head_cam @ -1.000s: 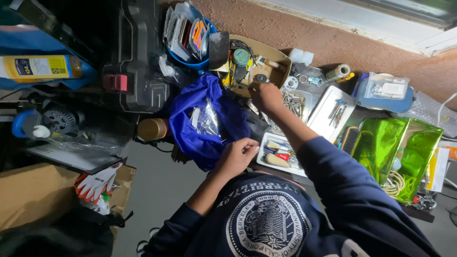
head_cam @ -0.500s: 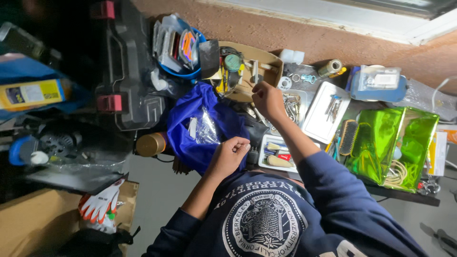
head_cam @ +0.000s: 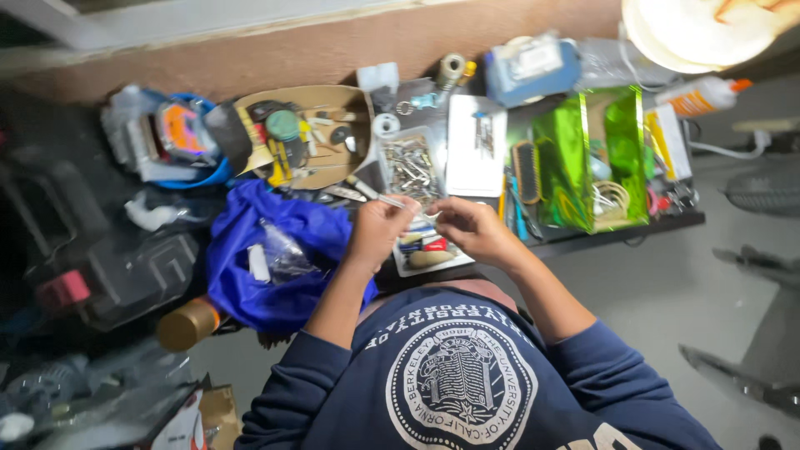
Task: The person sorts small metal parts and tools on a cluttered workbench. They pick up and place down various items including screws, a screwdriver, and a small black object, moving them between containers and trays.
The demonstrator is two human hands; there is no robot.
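My left hand (head_cam: 377, 229) and my right hand (head_cam: 468, 230) meet in front of my chest, fingers curled. A thin silvery metal tool (head_cam: 392, 201) sticks out of my left fist, and my right fingertips pinch its other end. Both hands hover over a small white tray (head_cam: 414, 265) with red and tan bits in it. To the left lies a blue cloth bag (head_cam: 250, 275) with a clear plastic pouch (head_cam: 283, 254) on it. A clear box of metal parts (head_cam: 410, 167) sits just beyond my hands.
An open cardboard box (head_cam: 333, 104) of small tools stands at the back. A shiny green bag (head_cam: 583, 158), a white flat case (head_cam: 477, 146) and a brush (head_cam: 526, 171) lie to the right. Black tool cases (head_cam: 125, 267) and a brown jar (head_cam: 187, 323) crowd the left.
My right hand has pulled back from the cardboard box and joined my left hand. The view has swung to the right.
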